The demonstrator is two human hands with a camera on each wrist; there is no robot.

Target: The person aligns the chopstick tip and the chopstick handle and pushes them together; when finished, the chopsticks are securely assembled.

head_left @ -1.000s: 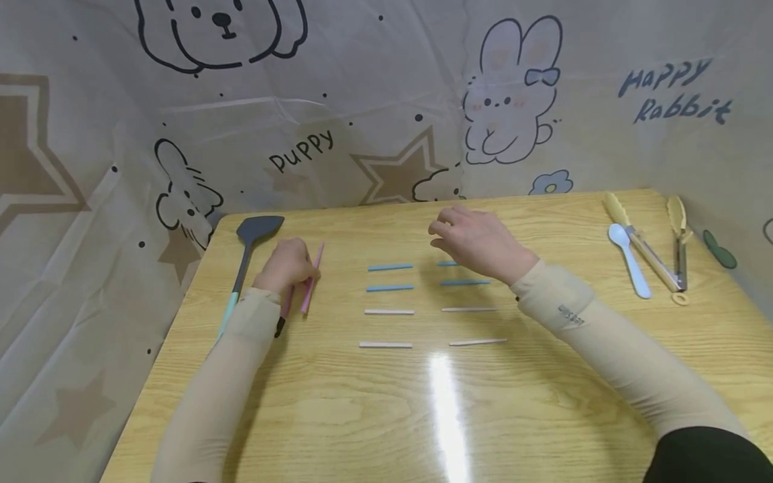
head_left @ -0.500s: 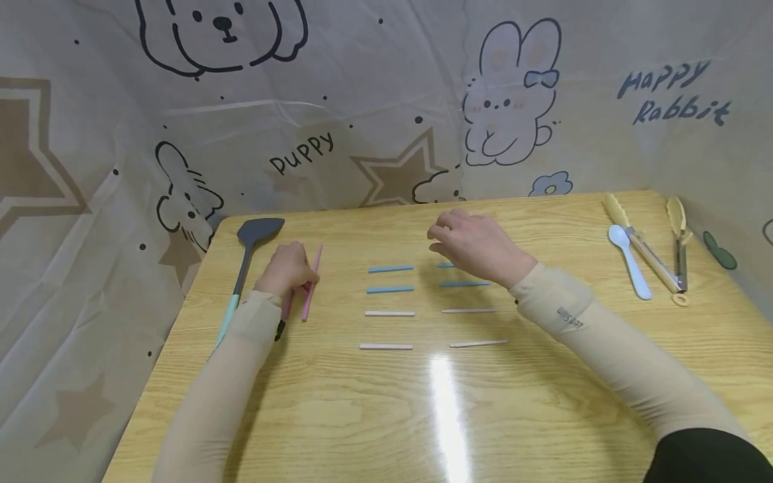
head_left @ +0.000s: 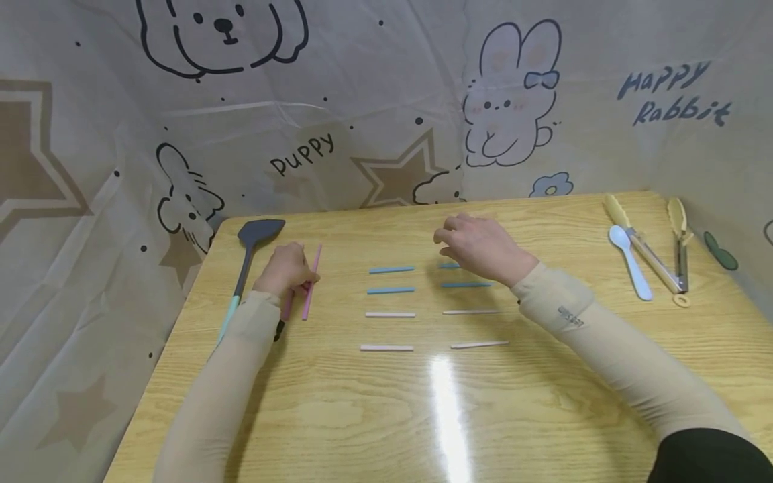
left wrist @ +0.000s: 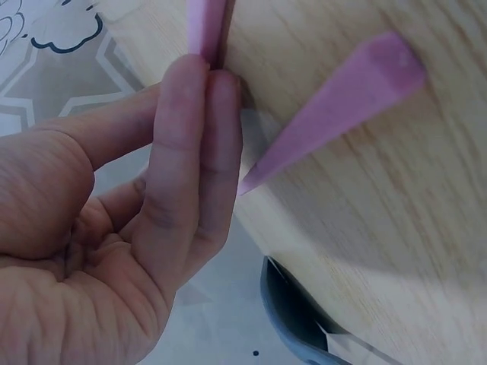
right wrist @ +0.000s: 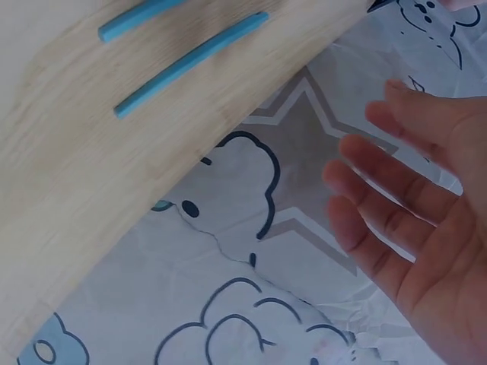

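My left hand [head_left: 284, 268] pinches a pink stick [head_left: 306, 305] between thumb and fingertips; the left wrist view shows the hand [left wrist: 175, 167] gripping this stick [left wrist: 205, 26]. A second pink stick [left wrist: 342, 99] lies beside it, its counterpart in the head view [head_left: 286, 306] partly hidden by the hand, with a black piece [head_left: 279, 329] at its near end. My right hand [head_left: 483, 248] hovers above the back blue sticks [head_left: 466, 285], fingers loosely bent and holding nothing. The right wrist view shows that hand [right wrist: 418, 205] beyond two blue sticks [right wrist: 190, 65].
Between the hands lie blue sticks [head_left: 391, 290] and pale pink sticks [head_left: 390, 314] in two columns. A dark spatula [head_left: 244, 265] is left of the left hand. On the right are a light-blue spoon [head_left: 631, 263] and two pairs of tongs [head_left: 655, 261] [head_left: 682, 258].
Over the last second, the pinched pink stick has shifted slightly toward me. My right hand has moved a little to the right since half a second ago.
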